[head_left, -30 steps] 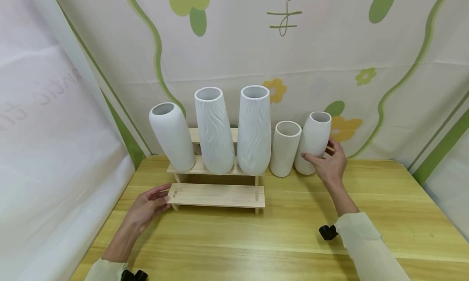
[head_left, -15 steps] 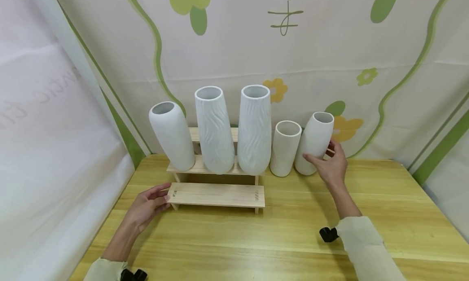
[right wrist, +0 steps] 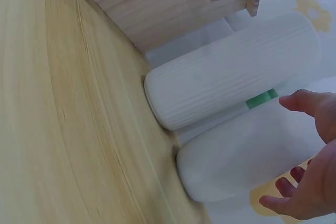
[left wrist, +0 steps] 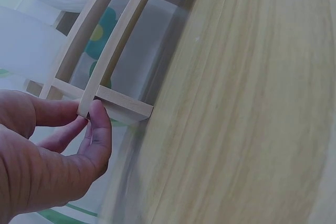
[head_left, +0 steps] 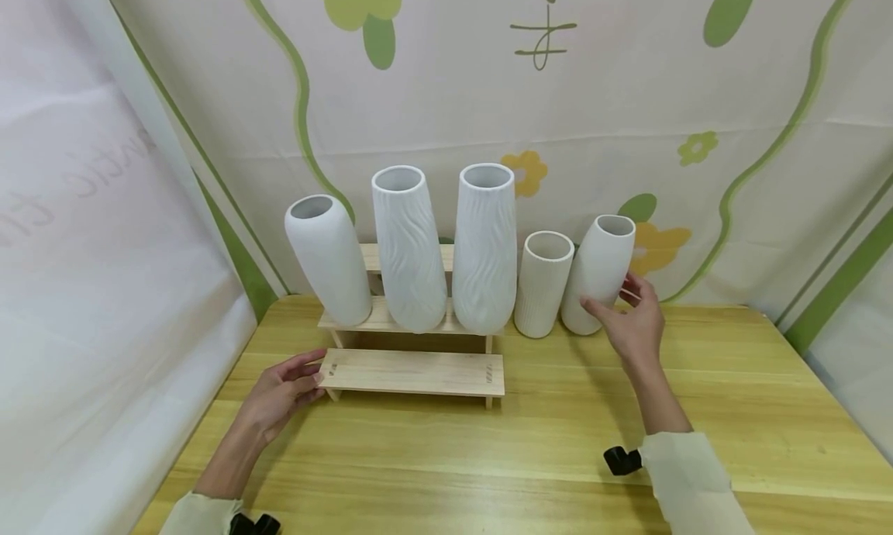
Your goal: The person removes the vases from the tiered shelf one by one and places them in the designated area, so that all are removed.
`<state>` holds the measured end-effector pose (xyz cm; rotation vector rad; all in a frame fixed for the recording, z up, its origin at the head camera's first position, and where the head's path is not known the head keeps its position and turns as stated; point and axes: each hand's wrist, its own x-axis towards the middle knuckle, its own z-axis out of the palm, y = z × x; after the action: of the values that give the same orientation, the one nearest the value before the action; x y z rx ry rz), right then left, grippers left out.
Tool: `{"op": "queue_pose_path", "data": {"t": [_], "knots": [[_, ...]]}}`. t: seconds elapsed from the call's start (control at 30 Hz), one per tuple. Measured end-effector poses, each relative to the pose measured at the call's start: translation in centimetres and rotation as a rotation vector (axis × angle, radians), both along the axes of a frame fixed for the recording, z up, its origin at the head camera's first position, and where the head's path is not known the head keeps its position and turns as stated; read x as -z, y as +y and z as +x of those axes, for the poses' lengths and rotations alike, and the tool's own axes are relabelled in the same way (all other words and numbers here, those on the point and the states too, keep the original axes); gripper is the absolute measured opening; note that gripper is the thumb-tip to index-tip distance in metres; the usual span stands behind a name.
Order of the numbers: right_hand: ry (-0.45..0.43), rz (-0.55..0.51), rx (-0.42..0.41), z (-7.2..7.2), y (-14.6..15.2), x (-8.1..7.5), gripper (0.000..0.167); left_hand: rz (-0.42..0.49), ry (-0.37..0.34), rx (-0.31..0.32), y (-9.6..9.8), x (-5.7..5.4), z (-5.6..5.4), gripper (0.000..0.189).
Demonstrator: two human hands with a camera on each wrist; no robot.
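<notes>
At lower left of the head view, the left hand (head_left: 279, 395) pinches a stepped wooden stand (head_left: 412, 371) at the left end of its lowest shelf. At right, the right hand (head_left: 633, 326) has thumb and fingers spread either side of a smooth white vase (head_left: 601, 271); whether it grips, I cannot tell. That vase stands on the table (head_left: 446, 465), just beside a ribbed vase (head_left: 544, 291). Near centre, three more vases (head_left: 415, 256) stand on the middle shelf (head_left: 378, 315). A flowered cloth (head_left: 418, 108) fills the upper frame.
</notes>
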<state>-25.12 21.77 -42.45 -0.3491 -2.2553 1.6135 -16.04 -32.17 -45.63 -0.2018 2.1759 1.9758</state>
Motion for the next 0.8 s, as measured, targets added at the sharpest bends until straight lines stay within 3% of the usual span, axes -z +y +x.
{"op": "queue_pose_path", "data": {"t": [0.47,0.8], "knots": [[-0.020,0.030,-0.057,2.6,-0.6,-1.1,0.093,0.006,-0.012,-0.008,-0.1,0.0,0.0,0.059],[0.045,-0.029,-0.054,3.7,-2.3,-3.0,0.093,-0.012,-0.004,-0.005,0.0,-0.1,-0.1,0.059]]}}
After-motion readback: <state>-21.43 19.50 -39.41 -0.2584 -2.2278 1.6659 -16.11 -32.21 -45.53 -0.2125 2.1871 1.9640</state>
